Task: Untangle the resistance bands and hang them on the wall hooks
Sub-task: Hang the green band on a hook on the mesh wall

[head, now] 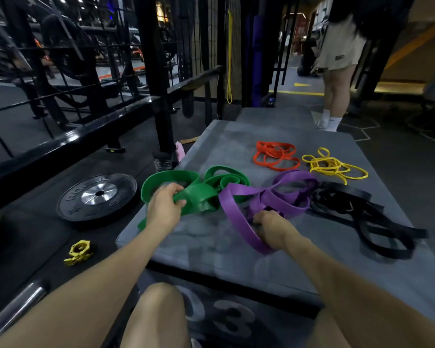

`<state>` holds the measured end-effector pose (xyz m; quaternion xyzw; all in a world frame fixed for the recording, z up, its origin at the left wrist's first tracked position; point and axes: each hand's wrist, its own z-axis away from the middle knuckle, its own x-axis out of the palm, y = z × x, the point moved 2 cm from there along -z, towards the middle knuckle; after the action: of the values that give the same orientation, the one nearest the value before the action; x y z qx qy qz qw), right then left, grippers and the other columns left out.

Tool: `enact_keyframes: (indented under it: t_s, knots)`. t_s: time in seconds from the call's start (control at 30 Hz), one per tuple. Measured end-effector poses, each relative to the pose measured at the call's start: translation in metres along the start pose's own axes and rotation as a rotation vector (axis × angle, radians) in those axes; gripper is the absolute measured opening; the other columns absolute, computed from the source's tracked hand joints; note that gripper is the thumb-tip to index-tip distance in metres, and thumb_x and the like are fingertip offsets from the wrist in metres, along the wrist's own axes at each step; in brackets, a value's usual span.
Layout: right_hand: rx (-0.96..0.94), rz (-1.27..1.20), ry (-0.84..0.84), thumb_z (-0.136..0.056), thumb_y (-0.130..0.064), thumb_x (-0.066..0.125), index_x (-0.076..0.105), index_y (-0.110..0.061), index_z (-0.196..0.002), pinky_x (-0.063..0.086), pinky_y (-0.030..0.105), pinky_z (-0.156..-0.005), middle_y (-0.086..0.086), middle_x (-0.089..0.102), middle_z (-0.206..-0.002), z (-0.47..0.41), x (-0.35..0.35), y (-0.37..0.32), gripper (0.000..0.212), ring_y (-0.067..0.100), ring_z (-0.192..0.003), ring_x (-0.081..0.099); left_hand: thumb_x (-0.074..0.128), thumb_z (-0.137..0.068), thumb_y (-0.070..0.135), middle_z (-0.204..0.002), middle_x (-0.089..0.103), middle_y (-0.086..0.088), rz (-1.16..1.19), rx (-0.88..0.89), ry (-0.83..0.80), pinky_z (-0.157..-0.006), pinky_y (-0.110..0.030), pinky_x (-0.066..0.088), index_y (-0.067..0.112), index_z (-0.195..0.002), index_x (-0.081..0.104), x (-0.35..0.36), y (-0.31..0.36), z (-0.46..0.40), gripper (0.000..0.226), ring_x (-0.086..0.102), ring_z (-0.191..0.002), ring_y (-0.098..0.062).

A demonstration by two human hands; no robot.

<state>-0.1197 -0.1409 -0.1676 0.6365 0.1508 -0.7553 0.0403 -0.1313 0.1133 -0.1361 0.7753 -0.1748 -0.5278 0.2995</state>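
Untangling step: left hand (164, 205) is curling around the green band (199, 190), right hand (271, 228) is gripping the purple band (269, 197), the two crossing at mat (211, 242) centre. Orange band (275, 154), yellow band (333, 166) are lying at 1 o'clock, black band (367, 217) at 3. Next probably pulling green free of purple. No containers showing.

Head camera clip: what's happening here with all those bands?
A person kneels at a grey mat sorting resistance bands. The left hand grips the green band; the right hand grips the purple band, and the two bands meet in the middle. The orange band, yellow band and black band lie in separate heaps, untouched. One yellow band already hangs on the wire wall behind. Another person stands at the far end.
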Motion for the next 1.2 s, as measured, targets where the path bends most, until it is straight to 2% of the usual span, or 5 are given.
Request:
enact_keyframes:
  t_s: [0.27, 0.53, 0.83, 1.03, 1.2]
  knots:
    - [0.013, -0.198, 0.18, -0.089, -0.014, 0.05, 0.067, -0.006, -0.093, 0.046, 0.035, -0.081, 0.018, 0.069, -0.105, 0.013, -0.042, -0.008, 0.02, 0.034, -0.098, 0.062, 0.068, -0.081, 0.006, -0.111, 0.061, -0.007, 0.207, 0.182, 0.005, -0.086, -0.011, 0.033, 0.006, -0.113, 0.062, -0.029, 0.054, -0.002, 0.032, 0.053, -0.099, -0.014]
    - [-0.009, -0.388, 0.382, -0.085, -0.01, 0.054, 0.063, -0.008, -0.084, 0.038, 0.03, -0.071, 0.02, 0.065, -0.09, 0.034, -0.1, -0.036, 0.009, 0.028, -0.089, 0.061, 0.066, -0.083, 0.005, -0.1, 0.061, -0.005, 0.421, 0.27, -0.052, -0.081, -0.019, 0.047, 0.018, -0.102, 0.06, -0.082, 0.115, -0.002, 0.024, 0.056, -0.092, -0.015]
    - [-0.106, -0.628, 0.253, -0.085, -0.021, 0.067, 0.028, -0.002, -0.143, 0.045, 0.037, -0.099, 0.017, 0.051, -0.136, 0.043, -0.133, -0.093, 0.073, 0.031, -0.119, 0.054, 0.058, -0.082, -0.011, -0.087, 0.061, 0.002, 0.728, 0.274, -0.188, -0.068, -0.01, 0.052, 0.009, -0.105, 0.058, -0.12, 0.132, 0.014, 0.031, 0.06, -0.072, 0.0]
    - [-0.227, -0.795, 0.249, -0.086, -0.019, 0.065, 0.035, -0.013, -0.138, 0.041, 0.001, -0.054, 0.011, 0.054, -0.114, 0.02, -0.128, -0.11, 0.06, 0.018, -0.093, 0.054, 0.047, -0.088, -0.011, -0.084, 0.063, -0.005, 0.921, 0.108, -0.347, -0.063, -0.019, 0.055, 0.009, -0.098, 0.058, -0.116, 0.117, 0.006, 0.025, 0.065, -0.064, -0.007]
    - [-0.24, -0.763, 0.321, -0.09, -0.018, 0.059, 0.046, -0.012, -0.125, 0.045, 0.022, -0.064, 0.003, 0.055, -0.097, -0.003, -0.122, -0.099, 0.037, 0.022, -0.087, 0.059, 0.067, -0.072, -0.015, -0.09, 0.062, -0.004, 0.759, 0.066, -0.421, -0.065, -0.025, 0.056, 0.014, -0.093, 0.051, -0.087, 0.089, -0.015, 0.039, 0.063, -0.076, -0.015]
